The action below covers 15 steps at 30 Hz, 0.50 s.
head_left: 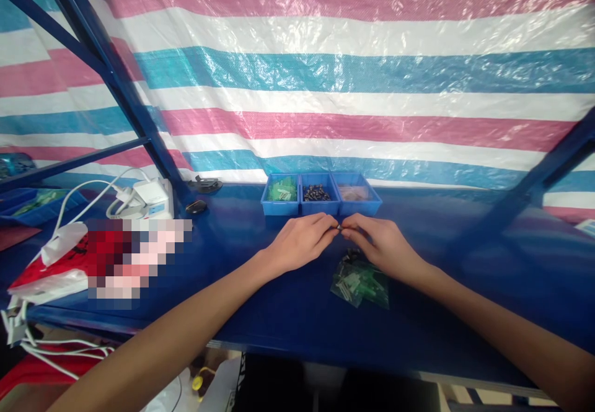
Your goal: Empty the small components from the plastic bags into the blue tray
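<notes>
My left hand (307,238) and my right hand (379,241) meet over the table, fingertips almost touching. Between them is a small dark piece (339,228) with a light spot, pinched from both sides; its exact kind is too small to make out. Below my right hand lie clear plastic packets (360,285) with green and silvery contents. A few small dark parts (352,255) rest at their upper edge, partly hidden by that hand. Just beyond the hands stand three blue bins: one with green packets (282,189), one with small dark parts (317,192), one with pale packets (354,192).
The blue table (279,313) ends at a near edge above my lap. To the left are a white power strip (158,198) with cables, a red-and-white package (69,257) and a black object (196,206). Blue frame posts (134,102) and a striped sheet (348,71) stand behind.
</notes>
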Available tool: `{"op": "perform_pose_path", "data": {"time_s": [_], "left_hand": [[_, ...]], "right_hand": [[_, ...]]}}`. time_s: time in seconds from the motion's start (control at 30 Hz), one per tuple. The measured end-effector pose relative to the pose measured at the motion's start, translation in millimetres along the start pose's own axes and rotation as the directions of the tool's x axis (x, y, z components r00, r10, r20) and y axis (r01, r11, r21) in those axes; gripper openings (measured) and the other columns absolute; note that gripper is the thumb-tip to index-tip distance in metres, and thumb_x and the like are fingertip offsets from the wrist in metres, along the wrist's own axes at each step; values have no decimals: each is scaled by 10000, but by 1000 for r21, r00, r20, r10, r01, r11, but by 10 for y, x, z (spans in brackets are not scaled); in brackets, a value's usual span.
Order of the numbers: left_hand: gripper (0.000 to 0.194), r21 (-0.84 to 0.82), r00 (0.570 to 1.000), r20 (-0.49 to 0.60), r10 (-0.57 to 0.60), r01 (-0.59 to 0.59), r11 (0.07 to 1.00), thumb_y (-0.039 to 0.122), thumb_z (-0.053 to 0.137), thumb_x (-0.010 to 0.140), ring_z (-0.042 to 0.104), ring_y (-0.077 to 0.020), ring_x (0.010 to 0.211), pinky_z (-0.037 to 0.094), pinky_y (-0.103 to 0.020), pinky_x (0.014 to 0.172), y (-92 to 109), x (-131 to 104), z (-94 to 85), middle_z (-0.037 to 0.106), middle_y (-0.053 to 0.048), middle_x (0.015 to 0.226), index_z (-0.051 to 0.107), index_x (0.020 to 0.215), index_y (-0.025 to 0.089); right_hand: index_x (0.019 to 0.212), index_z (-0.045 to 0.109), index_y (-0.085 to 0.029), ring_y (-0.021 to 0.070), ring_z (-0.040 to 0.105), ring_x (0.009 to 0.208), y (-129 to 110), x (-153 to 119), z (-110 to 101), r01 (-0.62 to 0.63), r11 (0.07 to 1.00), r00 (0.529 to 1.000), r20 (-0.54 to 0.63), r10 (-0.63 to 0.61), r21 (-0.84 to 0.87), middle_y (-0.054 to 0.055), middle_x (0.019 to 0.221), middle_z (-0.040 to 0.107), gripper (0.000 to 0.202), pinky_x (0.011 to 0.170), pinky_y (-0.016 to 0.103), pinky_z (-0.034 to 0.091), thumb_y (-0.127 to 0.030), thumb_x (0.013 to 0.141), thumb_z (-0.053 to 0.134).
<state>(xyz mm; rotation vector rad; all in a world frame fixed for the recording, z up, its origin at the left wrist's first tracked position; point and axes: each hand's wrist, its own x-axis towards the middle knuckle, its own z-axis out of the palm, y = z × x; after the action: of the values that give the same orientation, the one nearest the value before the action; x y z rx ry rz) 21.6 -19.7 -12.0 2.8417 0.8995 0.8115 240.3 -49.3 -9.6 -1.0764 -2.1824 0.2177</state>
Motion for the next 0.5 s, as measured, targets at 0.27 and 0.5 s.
{"op": "perform_pose_path", "data": {"time_s": [0.27,0.5], "left_hand": [[190,104,999,31,-41,38,994,286,428,1046,674,-197,930,499,-289,709,-10,12,-54,680,-28,1020,563,1145,195],[187,153,992,-17,-128,129,980,250,412,1038,662,-184,861,505,-294,703,-162,-6,-102,668,-32,1031,562,1135,194]], "right_hand": [[1039,614,-205,222,682,858,16,107,-21,127,972,992,32,-123,-198,80,968,718,180,751,333,516,-274,1038,449],[1044,669,-148,311,623,1014,275,887,-8,144,898,987,-8,-163,-416,141,1001,703,240,868,431,501,-256,1028,456]]}}
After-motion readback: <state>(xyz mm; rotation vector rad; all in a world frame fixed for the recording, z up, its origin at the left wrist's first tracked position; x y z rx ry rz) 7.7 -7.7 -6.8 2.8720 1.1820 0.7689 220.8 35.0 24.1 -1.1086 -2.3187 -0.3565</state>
